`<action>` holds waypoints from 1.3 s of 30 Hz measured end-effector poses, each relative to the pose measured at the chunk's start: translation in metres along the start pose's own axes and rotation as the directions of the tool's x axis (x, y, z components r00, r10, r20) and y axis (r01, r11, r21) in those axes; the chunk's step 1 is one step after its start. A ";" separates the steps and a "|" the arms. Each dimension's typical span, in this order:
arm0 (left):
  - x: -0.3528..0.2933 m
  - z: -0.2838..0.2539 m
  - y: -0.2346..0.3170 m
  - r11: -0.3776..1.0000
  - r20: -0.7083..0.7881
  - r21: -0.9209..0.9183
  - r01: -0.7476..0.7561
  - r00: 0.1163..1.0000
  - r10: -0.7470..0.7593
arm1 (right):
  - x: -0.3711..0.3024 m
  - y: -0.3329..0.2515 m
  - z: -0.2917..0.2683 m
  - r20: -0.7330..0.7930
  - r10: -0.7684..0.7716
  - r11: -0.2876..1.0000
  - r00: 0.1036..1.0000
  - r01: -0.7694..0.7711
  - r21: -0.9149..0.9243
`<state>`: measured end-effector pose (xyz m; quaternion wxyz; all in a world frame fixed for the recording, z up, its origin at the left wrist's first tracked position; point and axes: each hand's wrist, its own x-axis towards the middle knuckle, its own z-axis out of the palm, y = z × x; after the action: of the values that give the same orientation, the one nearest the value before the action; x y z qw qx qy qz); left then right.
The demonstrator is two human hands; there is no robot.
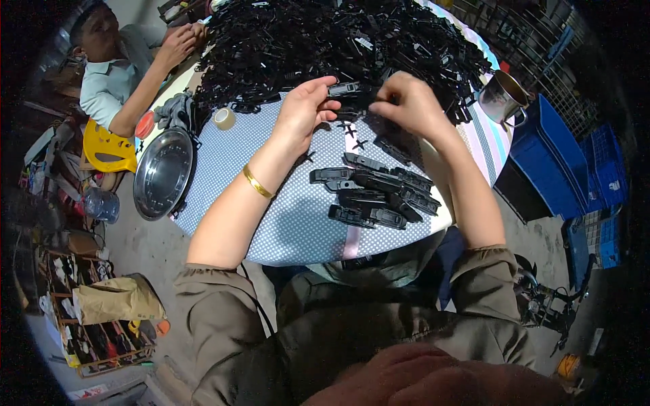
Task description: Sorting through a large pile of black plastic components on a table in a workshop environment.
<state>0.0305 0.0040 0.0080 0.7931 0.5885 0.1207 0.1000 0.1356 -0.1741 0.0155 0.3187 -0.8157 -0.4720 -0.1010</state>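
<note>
Forearms (227,215) outstretched, we pinch a black part (343,88) in our left hand (303,111); our right hand (412,103) half-curls beside it, any hold unclear. A black heap (305,47) crowds beyond our hands, while open bench (298,237) beside our left forearm runs to the near edge.

Black parts (325,47) too many to count, one mug (500,99), one basin (162,177), one cream tape roll (222,120), one bracelet (255,181)
</note>
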 end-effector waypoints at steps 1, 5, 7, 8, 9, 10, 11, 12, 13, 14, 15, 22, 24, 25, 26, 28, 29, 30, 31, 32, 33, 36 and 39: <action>0.000 0.001 0.001 1.000 -0.010 0.011 -0.002 1.000 0.002 | 0.001 0.001 -0.004 -0.059 0.031 0.997 0.998 -0.027 0.069; -0.001 0.009 -0.003 1.000 0.029 0.009 0.015 0.999 -0.015 | 0.001 0.000 -0.004 -0.184 0.051 0.992 0.982 -0.029 0.124; -0.002 0.009 -0.005 1.000 0.069 -0.007 0.017 0.997 -0.017 | -0.001 -0.010 0.000 -0.108 0.042 0.964 0.993 -0.013 0.264; -0.003 0.010 -0.006 1.000 0.068 -0.006 0.008 0.998 -0.008 | -0.002 -0.011 0.005 -0.123 0.030 0.949 0.992 0.010 0.314; -0.005 0.011 -0.006 1.000 0.065 -0.006 0.000 0.998 0.001 | -0.003 -0.017 0.005 -0.121 0.028 0.949 0.992 0.012 0.316; -0.005 0.010 -0.007 1.000 0.075 -0.001 -0.003 0.997 0.003 | -0.003 -0.024 0.004 -0.142 -0.020 0.967 0.990 0.056 0.250; -0.007 0.010 -0.006 1.000 0.071 -0.002 -0.002 0.997 0.002 | -0.003 -0.027 0.003 -0.160 -0.070 0.978 0.985 0.099 0.182; -0.008 0.012 -0.005 1.000 0.075 0.014 -0.007 0.997 0.006 | -0.002 -0.027 0.003 -0.187 -0.143 0.981 0.972 0.165 0.106; -0.008 0.014 -0.005 0.999 0.078 0.030 -0.011 0.997 0.009 | -0.003 -0.025 0.003 -0.186 -0.141 0.981 0.972 0.163 0.105; -0.008 0.015 -0.006 1.000 0.080 0.030 -0.010 0.997 0.008 | -0.003 -0.023 0.003 -0.166 -0.207 0.977 0.964 0.213 0.019; -0.008 0.015 -0.006 1.000 0.090 0.013 -0.011 0.996 0.010 | -0.004 -0.022 0.003 -0.140 -0.271 0.962 0.952 0.265 -0.063; -0.003 0.013 -0.015 0.996 0.104 0.066 -0.065 0.993 0.057 | -0.006 -0.028 0.008 -0.109 -0.342 0.930 0.933 0.320 -0.179; -0.002 0.013 -0.019 0.987 0.093 0.124 -0.100 0.992 0.089 | -0.007 -0.030 0.009 -0.105 -0.330 0.931 0.938 0.305 -0.199; -0.002 0.014 -0.020 0.974 0.086 0.182 -0.134 0.989 0.120 | -0.008 -0.031 0.009 -0.104 -0.330 0.931 0.938 0.305 -0.200; -0.002 0.015 -0.020 0.974 0.087 0.180 -0.135 0.989 0.121 | -0.009 -0.031 0.009 -0.093 -0.315 0.932 0.945 0.289 -0.217; -0.004 0.015 -0.019 0.975 0.092 0.186 -0.125 0.990 0.109 | -0.010 -0.031 0.009 -0.083 -0.298 0.933 0.951 0.272 -0.236; -0.004 0.016 -0.018 0.975 0.094 0.184 -0.125 0.990 0.110 | -0.009 -0.031 0.008 -0.085 -0.294 0.933 0.952 0.267 -0.243; -0.004 0.015 -0.019 0.974 0.084 0.189 -0.122 0.991 0.107 | -0.009 -0.030 0.009 -0.088 -0.289 0.935 0.953 0.260 -0.243; -0.005 0.014 -0.019 0.974 0.075 0.193 -0.118 0.992 0.105 | -0.009 -0.030 0.010 -0.088 -0.286 0.936 0.954 0.259 -0.237; -0.004 0.014 -0.020 0.974 0.072 0.197 -0.113 0.992 0.100 | -0.009 -0.029 0.011 -0.097 -0.298 0.932 0.950 0.268 -0.244; -0.003 0.014 -0.020 0.974 0.072 0.188 -0.128 0.991 0.116 | -0.008 -0.030 0.011 -0.103 -0.313 0.925 0.944 0.278 -0.258; -0.003 0.012 -0.024 0.954 0.059 0.245 -0.174 0.985 0.165 | -0.009 -0.035 0.014 -0.123 -0.359 0.902 0.925 0.310 -0.299; -0.006 0.014 -0.027 0.850 0.023 0.452 -0.270 0.956 0.291 | -0.012 -0.042 0.020 -0.145 -0.339 0.898 0.930 0.274 -0.343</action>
<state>0.0293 -0.0185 -0.0137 0.6088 0.7650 0.0718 0.1975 0.0917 -0.1555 0.0120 0.2097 -0.7567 -0.5381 -0.3064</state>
